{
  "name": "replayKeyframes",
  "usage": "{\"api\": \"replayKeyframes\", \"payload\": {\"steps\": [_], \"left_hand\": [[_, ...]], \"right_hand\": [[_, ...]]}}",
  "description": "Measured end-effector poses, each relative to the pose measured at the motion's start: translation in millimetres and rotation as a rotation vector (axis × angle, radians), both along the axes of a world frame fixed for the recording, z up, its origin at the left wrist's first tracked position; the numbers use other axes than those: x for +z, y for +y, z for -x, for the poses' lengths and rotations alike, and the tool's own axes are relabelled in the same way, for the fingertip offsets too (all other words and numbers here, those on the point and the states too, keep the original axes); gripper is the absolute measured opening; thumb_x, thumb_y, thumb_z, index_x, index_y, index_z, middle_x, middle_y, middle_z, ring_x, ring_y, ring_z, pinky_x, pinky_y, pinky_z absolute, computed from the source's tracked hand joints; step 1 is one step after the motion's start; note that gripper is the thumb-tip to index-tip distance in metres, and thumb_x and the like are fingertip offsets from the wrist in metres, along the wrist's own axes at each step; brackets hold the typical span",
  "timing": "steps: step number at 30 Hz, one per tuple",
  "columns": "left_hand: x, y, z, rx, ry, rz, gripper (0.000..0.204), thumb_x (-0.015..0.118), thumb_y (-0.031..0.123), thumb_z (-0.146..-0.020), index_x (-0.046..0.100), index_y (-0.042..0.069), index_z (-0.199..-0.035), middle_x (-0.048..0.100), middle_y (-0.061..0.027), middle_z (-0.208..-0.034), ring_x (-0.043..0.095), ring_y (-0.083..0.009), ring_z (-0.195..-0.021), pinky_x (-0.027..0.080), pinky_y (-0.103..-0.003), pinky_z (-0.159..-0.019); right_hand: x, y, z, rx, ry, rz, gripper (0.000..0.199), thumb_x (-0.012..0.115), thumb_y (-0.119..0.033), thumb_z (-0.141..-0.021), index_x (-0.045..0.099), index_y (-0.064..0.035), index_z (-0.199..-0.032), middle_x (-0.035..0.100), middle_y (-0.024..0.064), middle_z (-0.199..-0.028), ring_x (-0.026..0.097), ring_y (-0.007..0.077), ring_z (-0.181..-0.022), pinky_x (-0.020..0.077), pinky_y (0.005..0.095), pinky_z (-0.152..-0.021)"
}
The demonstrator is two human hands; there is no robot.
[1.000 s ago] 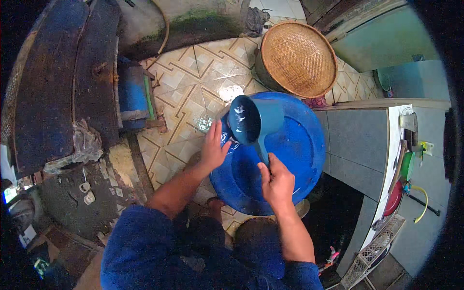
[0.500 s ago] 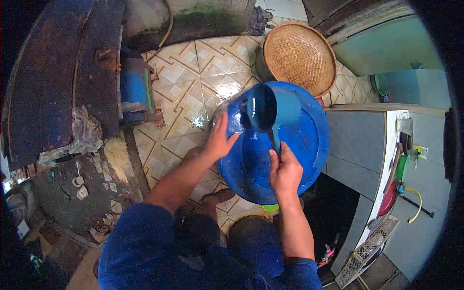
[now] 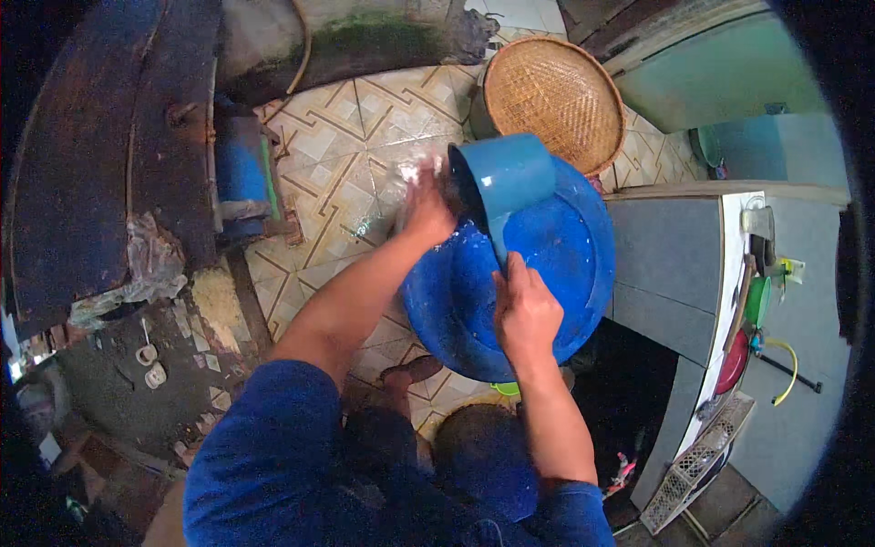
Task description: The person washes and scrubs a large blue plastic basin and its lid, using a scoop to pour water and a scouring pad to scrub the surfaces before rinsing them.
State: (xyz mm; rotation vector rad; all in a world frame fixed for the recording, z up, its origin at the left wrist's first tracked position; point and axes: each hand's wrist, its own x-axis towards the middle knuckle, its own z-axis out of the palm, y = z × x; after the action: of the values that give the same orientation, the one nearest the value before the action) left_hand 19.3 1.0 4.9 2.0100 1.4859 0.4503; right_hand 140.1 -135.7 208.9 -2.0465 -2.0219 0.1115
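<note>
My right hand (image 3: 529,310) is wrapped round the handle of a blue water dipper (image 3: 515,173), which is tipped so that its dark mouth faces left. My left hand (image 3: 427,205) is beside that mouth, fingers stretched out and blurred, with nothing seen in its grip. Wet glints and splashes show around the fingers. Below both hands is a large round blue plastic lid or basin (image 3: 570,255), wet on its surface; its left part is hidden by my left hand and forearm.
A round woven bamboo tray (image 3: 556,105) rests just beyond the blue plastic. Patterned floor tiles (image 3: 328,182) are wet at the left. A grey tiled counter (image 3: 665,246) stands close on the right, and a dark wooden bench (image 3: 91,164) on the left.
The dipper has tipped further left, its mouth turning away from view. My left hand has moved forward to the mouth, its fingers now blurred among splashes.
</note>
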Motion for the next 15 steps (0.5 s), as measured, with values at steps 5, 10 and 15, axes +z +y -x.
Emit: {"api": "replayKeyframes", "payload": {"steps": [5,10,15], "left_hand": [[7.9,-0.2,-12.0,-0.015,0.307,0.016,0.080,0.061,0.041,-0.088,0.024,0.014,-0.155,0.015,-0.0227,-0.160,0.016,-0.0436,-0.146,0.020,-0.058,-0.116],[29.1,-4.6,-23.1,-0.052,0.118,0.190,0.092,0.071,0.037,-0.085,0.014,0.032,-0.157,0.016,-0.0236,-0.159,0.019,-0.0453,-0.145,0.026,-0.053,-0.115],[-7.5,-2.6,12.0,-0.074,-0.060,0.168,0.089,0.068,0.031,-0.089,0.011,0.029,-0.157,0.021,-0.0283,-0.156,0.026,-0.0451,-0.142,0.029,-0.046,-0.115]], "right_hand": [[1.1,-1.5,-2.3,0.015,-0.021,-0.011,0.029,0.066,-0.018,-0.088,0.060,-0.0085,-0.114,0.061,0.0109,-0.076,0.064,0.0298,-0.063,0.0500,0.0423,-0.053],[-8.2,-28.9,-23.4,-0.262,0.206,-0.069,0.028,0.065,-0.016,-0.090,0.059,-0.0057,-0.115,0.063,0.0165,-0.086,0.064,0.0372,-0.075,0.0512,0.0422,-0.063],[-50.4,-122.3,-41.0,-0.756,0.715,-0.163,0.029,0.058,-0.021,-0.098,0.051,-0.0005,-0.117,0.060,0.0134,-0.102,0.058,0.0267,-0.092,0.0464,0.0364,-0.084]]}}
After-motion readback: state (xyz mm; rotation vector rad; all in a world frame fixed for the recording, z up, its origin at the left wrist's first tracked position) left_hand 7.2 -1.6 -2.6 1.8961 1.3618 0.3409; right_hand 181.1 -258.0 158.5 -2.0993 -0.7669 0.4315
